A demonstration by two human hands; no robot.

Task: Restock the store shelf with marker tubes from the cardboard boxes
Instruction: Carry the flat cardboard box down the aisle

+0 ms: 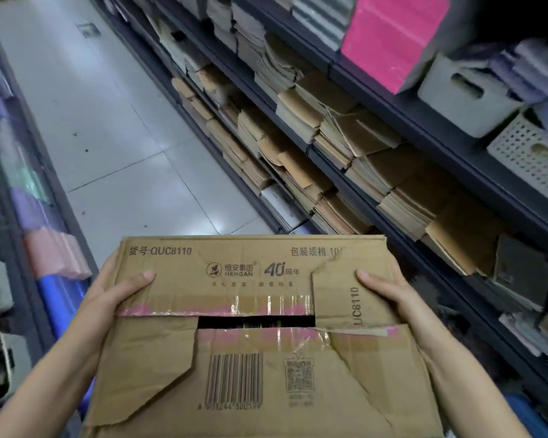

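A worn brown cardboard box (257, 349) fills the lower middle of the head view, carried in front of me above the aisle floor. Its top flaps are closed but torn, with old tape and a dark slit between them; the contents are hidden. My left hand (114, 295) grips the box's left side, thumb lying on the top flap. My right hand (389, 292) grips the right side, thumb on the torn flap. No marker tubes are visible.
Dark shelves (393, 172) on the right hold stacks of brown paper notebooks, a pink block (389, 42) and grey baskets (469, 93). Rolled coloured sheets (54, 248) line the left shelf. A tiled aisle floor (108, 137) runs ahead between them.
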